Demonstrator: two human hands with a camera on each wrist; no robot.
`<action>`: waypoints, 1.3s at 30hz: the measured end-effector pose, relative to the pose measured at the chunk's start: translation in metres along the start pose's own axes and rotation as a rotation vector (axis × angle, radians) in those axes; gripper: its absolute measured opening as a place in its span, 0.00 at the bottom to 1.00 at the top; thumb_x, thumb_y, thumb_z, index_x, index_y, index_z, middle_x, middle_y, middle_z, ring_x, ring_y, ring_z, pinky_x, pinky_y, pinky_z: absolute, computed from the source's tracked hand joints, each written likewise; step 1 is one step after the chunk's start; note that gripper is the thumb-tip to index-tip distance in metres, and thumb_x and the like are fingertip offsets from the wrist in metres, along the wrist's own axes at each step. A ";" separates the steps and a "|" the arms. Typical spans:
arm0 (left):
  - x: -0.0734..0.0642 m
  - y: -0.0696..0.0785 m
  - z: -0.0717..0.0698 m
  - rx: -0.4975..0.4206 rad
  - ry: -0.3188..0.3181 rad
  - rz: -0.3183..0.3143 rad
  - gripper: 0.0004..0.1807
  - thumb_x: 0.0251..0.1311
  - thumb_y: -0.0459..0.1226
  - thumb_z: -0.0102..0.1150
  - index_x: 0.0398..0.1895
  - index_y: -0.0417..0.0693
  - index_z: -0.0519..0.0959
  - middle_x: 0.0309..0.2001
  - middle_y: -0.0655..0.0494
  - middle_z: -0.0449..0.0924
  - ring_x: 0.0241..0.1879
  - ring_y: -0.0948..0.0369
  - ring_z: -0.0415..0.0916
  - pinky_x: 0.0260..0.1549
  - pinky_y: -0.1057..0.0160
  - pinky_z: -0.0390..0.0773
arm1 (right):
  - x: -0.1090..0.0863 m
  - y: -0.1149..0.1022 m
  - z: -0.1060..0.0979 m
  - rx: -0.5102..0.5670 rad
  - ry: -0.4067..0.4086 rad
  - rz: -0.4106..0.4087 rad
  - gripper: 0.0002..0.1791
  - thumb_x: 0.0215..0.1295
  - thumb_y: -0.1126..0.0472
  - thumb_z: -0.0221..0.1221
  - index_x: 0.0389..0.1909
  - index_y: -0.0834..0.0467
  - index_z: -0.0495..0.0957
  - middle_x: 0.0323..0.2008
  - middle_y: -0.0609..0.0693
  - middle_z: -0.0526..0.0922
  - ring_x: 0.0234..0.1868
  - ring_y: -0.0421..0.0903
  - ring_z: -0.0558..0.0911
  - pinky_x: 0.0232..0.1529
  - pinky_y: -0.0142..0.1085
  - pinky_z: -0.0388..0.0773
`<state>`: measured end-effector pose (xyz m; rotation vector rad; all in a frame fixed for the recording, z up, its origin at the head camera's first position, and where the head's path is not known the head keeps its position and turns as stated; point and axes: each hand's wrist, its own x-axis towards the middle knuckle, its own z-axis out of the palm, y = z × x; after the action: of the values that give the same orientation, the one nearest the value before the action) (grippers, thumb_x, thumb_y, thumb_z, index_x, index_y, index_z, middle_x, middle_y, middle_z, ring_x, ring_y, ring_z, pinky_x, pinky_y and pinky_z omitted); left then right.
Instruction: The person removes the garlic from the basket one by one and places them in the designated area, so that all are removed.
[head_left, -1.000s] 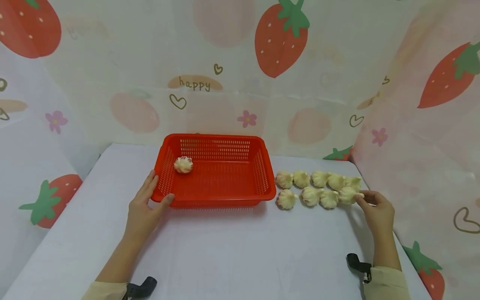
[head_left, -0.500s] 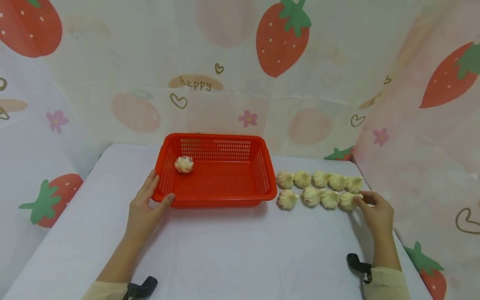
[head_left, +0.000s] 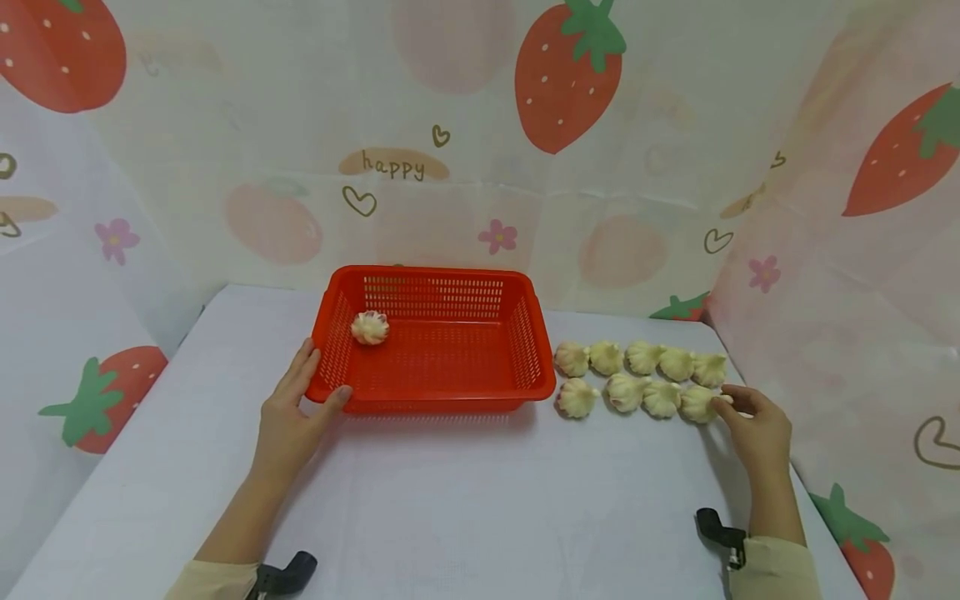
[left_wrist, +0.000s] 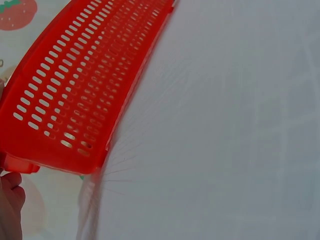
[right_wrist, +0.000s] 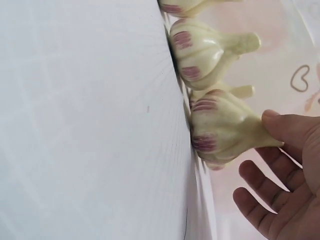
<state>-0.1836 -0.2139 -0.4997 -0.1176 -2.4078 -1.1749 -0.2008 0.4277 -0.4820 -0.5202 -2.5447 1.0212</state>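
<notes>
My left hand grips the near left corner of a red plastic basket, thumb over the front rim and fingers along the left side. One garlic bulb lies inside, towards the left. At the right, my right hand pinches the stem of a garlic bulb at the right end of the front row. The right wrist view shows this bulb with purple streaks, its base down at the white tabletop. Thumb and forefinger hold its stem while the other fingers are spread loosely below.
Several more garlic bulbs stand in two rows right of the basket, the left ones close to its wall. A white cloth covers the table. Strawberry-printed sheets rise behind and at both sides.
The pinched garlic bulb has come slightly towards me and down, into line with the front row. My left hand and the basket stay as they were.
</notes>
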 end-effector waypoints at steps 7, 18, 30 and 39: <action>0.001 0.000 0.001 0.002 0.006 -0.001 0.44 0.62 0.50 0.71 0.79 0.51 0.63 0.80 0.60 0.57 0.78 0.56 0.57 0.66 0.52 0.68 | -0.001 0.004 -0.001 -0.025 -0.040 0.007 0.26 0.68 0.48 0.67 0.61 0.57 0.81 0.48 0.58 0.87 0.43 0.33 0.75 0.38 0.26 0.71; 0.001 0.003 0.000 0.005 -0.001 -0.004 0.45 0.61 0.48 0.72 0.79 0.51 0.63 0.80 0.60 0.57 0.78 0.55 0.57 0.65 0.47 0.69 | -0.006 0.005 -0.006 0.001 -0.057 0.060 0.28 0.70 0.49 0.65 0.65 0.59 0.77 0.56 0.63 0.84 0.54 0.50 0.78 0.39 0.26 0.71; 0.000 0.004 -0.002 0.007 0.004 -0.009 0.44 0.62 0.50 0.71 0.79 0.52 0.62 0.80 0.60 0.57 0.78 0.55 0.57 0.65 0.48 0.69 | 0.003 0.003 -0.001 0.015 -0.040 0.079 0.26 0.69 0.47 0.66 0.61 0.58 0.81 0.47 0.53 0.86 0.36 0.24 0.73 0.37 0.22 0.72; 0.000 0.002 -0.001 0.000 0.005 -0.006 0.44 0.62 0.49 0.71 0.79 0.53 0.63 0.80 0.61 0.58 0.78 0.55 0.58 0.65 0.49 0.69 | 0.003 0.005 -0.003 -0.006 -0.063 0.097 0.29 0.69 0.44 0.64 0.64 0.56 0.79 0.56 0.58 0.84 0.40 0.28 0.74 0.40 0.26 0.72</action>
<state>-0.1828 -0.2132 -0.4975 -0.1076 -2.4051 -1.1759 -0.2008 0.4338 -0.4826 -0.6283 -2.6007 1.0794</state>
